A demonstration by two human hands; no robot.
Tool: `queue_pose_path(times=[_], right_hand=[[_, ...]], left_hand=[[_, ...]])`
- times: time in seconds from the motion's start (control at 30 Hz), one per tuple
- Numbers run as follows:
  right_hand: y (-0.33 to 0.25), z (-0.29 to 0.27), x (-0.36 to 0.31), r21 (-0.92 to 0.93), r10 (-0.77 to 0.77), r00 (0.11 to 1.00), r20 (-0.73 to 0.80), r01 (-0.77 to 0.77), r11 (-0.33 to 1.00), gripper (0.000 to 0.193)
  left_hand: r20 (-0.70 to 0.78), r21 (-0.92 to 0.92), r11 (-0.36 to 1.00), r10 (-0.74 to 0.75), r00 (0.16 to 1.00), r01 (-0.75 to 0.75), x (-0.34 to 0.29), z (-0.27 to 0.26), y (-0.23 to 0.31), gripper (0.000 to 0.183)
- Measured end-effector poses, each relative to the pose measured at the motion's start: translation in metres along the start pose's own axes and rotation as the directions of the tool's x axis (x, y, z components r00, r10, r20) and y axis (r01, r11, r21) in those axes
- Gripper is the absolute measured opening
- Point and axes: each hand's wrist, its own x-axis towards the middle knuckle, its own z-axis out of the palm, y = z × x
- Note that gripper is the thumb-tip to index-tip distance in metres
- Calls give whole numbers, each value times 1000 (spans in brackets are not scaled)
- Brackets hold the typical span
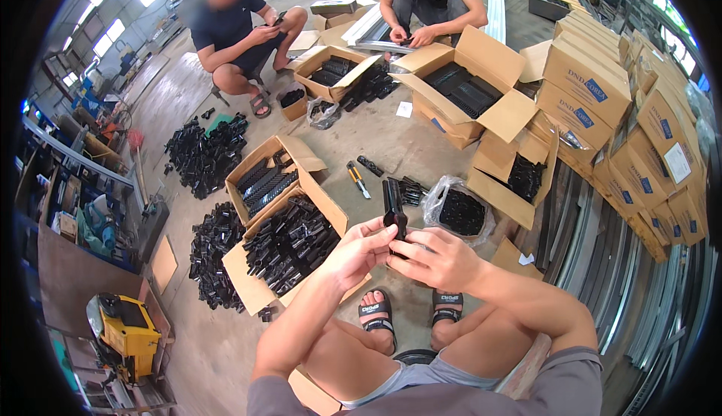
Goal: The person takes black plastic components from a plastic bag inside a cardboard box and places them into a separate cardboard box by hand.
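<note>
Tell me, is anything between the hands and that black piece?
No. Both the left hand and the right hand already grip the long black plastic part directly; it sticks up between their fingers, with nothing visible in between.

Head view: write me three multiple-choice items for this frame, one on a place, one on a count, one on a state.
1. Where does the utility knife lie?
A. On the bare floor beyond the hands
B. Inside an open box
C. On the person's lap

2. How many other people sit at the far side?
A. None
B. Two
C. Four

3. How is the long black part held?
A. Lying loose on the floor
C. Resting in the plastic bag
B. Pinched between the left hand and the right hand

Answers: 1 A, the knife lies on concrete between the cartons; 2 B, two seated people work among the boxes; 3 B, fingers of both hands close on the part's lower end, which stands upright.
</note>
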Motion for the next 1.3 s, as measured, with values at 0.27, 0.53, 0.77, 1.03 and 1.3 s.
queue_pose_path(times=[0.27, 0.53, 0.77, 1.03, 1.3], right_hand=[[23, 3, 16, 874, 833, 413, 369, -459, -159, 67], [28, -10, 4, 821, 791, 367, 489, -500, -275, 43], [26, -10, -3, 823, 802, 353, 481, -498, -274, 44], [30, -15, -5, 782, 795, 338, 504, -569, -254, 45], [65, -8, -28, 713, 682, 339, 648, -586, -386, 48]], left_hand=[[30, 389, 914, 112, 993, -115, -4, 13, 5, 41], [59, 528, 828, 186, 981, -189, 4, 22, -11, 52], [16, 670, 725, 201, 980, -160, 2, 32, -16, 53], [56, 767, 619, 196, 979, -168, 3, 30, -15, 59], [8, 815, 544, 331, 944, -197, 16, 18, -16, 64]])
